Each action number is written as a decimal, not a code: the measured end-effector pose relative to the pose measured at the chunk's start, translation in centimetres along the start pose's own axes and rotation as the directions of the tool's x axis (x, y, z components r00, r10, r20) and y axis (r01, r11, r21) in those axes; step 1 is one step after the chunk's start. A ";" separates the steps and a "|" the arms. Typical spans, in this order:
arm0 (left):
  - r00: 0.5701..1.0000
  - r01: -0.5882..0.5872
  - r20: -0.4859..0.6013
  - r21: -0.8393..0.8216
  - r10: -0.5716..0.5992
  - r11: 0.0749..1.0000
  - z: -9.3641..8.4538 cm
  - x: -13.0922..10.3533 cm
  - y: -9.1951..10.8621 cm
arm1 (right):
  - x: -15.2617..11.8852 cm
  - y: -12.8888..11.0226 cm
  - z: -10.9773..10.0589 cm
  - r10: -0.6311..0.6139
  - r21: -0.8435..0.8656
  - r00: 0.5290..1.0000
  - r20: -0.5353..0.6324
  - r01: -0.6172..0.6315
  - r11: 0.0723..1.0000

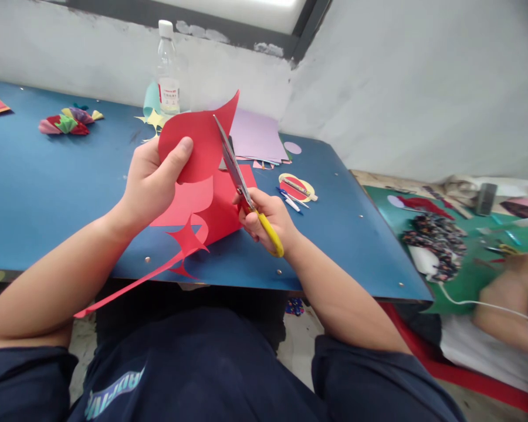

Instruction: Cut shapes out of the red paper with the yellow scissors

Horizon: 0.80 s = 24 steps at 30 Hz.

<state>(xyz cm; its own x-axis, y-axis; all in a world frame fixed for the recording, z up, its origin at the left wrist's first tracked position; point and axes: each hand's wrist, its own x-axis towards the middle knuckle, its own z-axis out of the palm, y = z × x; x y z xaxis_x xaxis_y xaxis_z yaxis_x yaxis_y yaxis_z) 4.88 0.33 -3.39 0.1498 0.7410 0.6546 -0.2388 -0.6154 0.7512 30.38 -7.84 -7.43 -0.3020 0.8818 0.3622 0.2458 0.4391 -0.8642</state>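
Note:
My left hand (156, 176) pinches a piece of red paper (198, 138) between thumb and fingers, above the blue table. The paper has a rounded left side and a pointed tip at the upper right. In my right hand (268, 220) is a pair of scissors (270, 234) with yellow handles. Their blades point up and left, against the right part of the paper; whether they are parted I cannot tell. Below lie more red sheets (229, 202) and curved red paper scraps (188, 239), with one long strip hanging over the table's front edge.
On the blue table (70, 193) are a clear bottle (168, 76), purple paper sheets (257, 138), pens (291, 200), round paper pieces (297, 186) and a colourful folded-paper bundle (73, 120). At right, another person's arm (510, 287) rests by a green table (387, 211).

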 end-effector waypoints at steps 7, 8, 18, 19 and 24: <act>1.000 -0.007 -0.009 0.019 0.007 1.000 0.1 0.0 0.2 | -0.1 0.0 0.1 0.016 0.000 1.000 -0.007 -0.016 1.000; 1.000 -0.006 -0.009 0.022 0.007 1.000 0.1 0.0 0.2 | -0.1 -0.1 0.2 0.019 0.001 1.000 -0.006 -0.019 1.000; 0.999 -0.013 -0.030 0.029 0.014 1.000 0.1 0.0 0.1 | -0.2 0.0 0.0 0.028 0.007 1.000 -0.006 -0.028 1.000; 0.999 -0.019 -0.036 0.031 0.020 0.999 0.1 0.0 0.0 | -0.2 0.0 0.0 0.029 0.007 1.000 -0.005 -0.029 1.000; 0.999 -0.049 -0.013 0.076 0.050 0.996 -0.1 0.2 0.2 | -0.3 0.1 -0.2 0.045 0.006 0.999 0.025 -0.045 0.999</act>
<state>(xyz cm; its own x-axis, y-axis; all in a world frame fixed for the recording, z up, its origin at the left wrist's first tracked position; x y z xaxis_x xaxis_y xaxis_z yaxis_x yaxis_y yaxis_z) 4.79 0.35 -3.09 0.1253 0.7126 0.6903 -0.1723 -0.6695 0.7225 30.64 -8.01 -7.59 -0.3133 0.8962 0.3140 0.2533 0.3975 -0.8819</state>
